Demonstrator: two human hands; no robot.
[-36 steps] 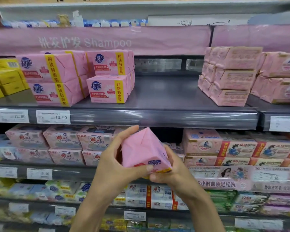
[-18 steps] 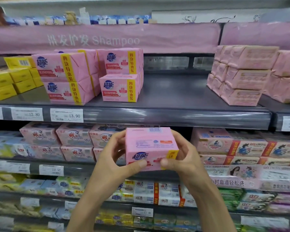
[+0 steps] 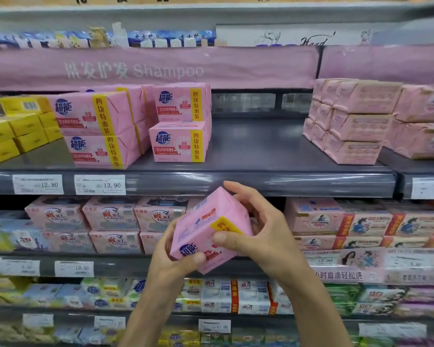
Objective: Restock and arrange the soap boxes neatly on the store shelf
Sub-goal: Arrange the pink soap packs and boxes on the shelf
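The pink paper-wrapped rectangular soap box (image 3: 206, 229) has tipped from level to diagonal. Both the left hand (image 3: 178, 256) and right hand (image 3: 258, 231) grip it below the grey metal shelf (image 3: 261, 151); it should go label-forward beside the 2-high pink stack (image 3: 178, 144).

Left hand (image 3: 173, 259): bare, slim; the thumbnail is short and plain.
Right hand (image 3: 263, 236): bare, with long slender fingers (image 3: 243, 194); the thumbnail is trimmed short and unpainted.
Left forearm (image 3: 148, 314): bare and smooth from the wrist to the near edge of view.
Right forearm (image 3: 321, 306): bare and slim along its whole visible length.
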